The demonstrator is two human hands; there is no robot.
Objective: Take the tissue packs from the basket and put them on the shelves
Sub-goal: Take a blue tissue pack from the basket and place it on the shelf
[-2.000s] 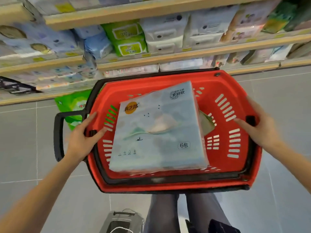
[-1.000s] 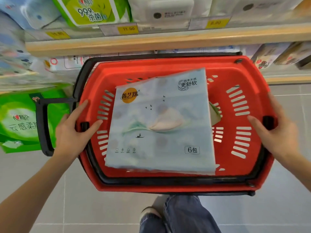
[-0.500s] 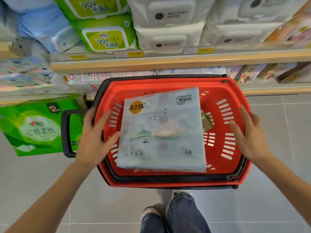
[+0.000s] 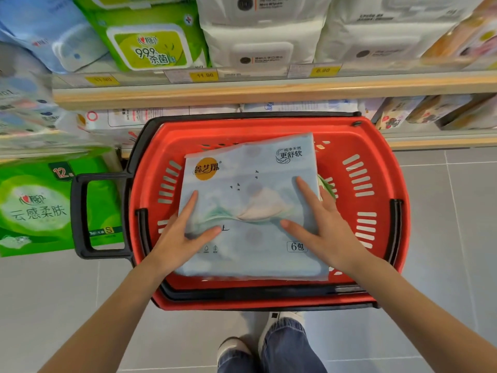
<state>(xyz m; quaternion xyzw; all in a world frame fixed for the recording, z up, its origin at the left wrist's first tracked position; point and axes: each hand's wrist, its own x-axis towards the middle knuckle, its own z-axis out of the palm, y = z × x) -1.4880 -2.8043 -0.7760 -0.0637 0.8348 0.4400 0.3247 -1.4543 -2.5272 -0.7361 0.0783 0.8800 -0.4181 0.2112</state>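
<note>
A large pale-blue tissue pack [image 4: 252, 162] marked "6" lies flat on top inside the red basket [image 4: 376, 146], which stands on the floor in front of the shelves. My left hand [image 4: 183, 235] grips the pack's left side, thumb and forefinger on top, the other fingers over the edge. My right hand [image 4: 322, 227] grips the right side the same way. A green corner of something else [image 4: 326, 187] peeks out beneath the pack's right edge.
The wooden shelf edge [image 4: 269, 92] with yellow price tags runs above the basket, stacked with green and white wipe packs. A big green tissue pack [image 4: 35, 208] sits at the left, behind the basket's black handle [image 4: 78, 216]. My feet [image 4: 269, 345] stand on grey tiles.
Both hands have left the basket's rim and moved inward onto the blue tissue pack. The basket has stopped moving and sits lower, on the floor by the shelves.
</note>
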